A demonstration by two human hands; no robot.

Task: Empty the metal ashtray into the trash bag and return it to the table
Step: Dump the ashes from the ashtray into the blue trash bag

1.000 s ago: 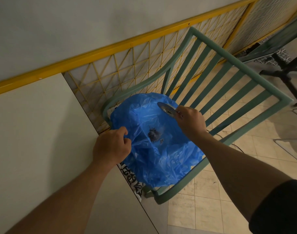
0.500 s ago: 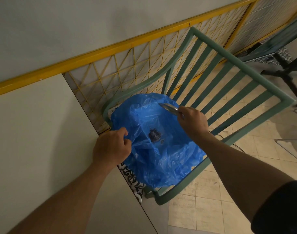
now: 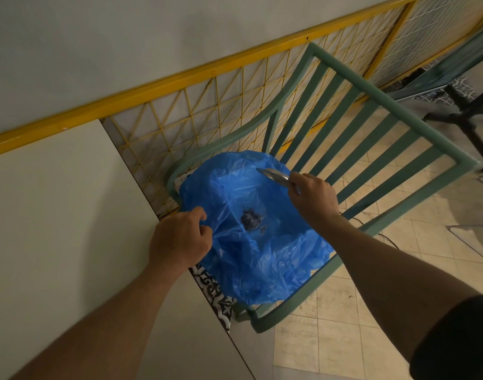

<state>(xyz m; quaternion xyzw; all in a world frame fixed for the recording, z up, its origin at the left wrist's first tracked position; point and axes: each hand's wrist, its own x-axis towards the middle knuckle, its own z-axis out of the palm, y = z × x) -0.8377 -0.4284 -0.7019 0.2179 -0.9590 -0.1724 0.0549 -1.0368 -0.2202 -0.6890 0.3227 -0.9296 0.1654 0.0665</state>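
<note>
While my right hand grips the ashtray by its near edge, my left hand is closed on the near-left rim of the trash bag. My hands are apart, with the open mouth of the bag between them.

The ashtray is a shallow metal dish with a dull silver finish. It is seen almost edge-on, tilted, so that it appears as a thin pointed sliver projecting from my right fingers toward the upper left. It sits above the far-right part of the bag opening. I cannot tell whether anything is left in it, as its inner face is hidden at this angle.

The bag is thin, translucent blue plastic, heavily creased. It rests on the seat of a green chair with a slatted back, which extends beyond my right hand. Inside the bag, between my hands and slightly nearer than the ashtray, lies a small dark pile of ash, with a few loose specks just to its right.

My left thumb and fingers pinch a fold of the plastic and hold that side of the rim up. A pale table lies under and to the left of my left forearm. A yellow wire railing runs beyond both hands, behind the chair. Light floor tiles show below my right forearm.
</note>
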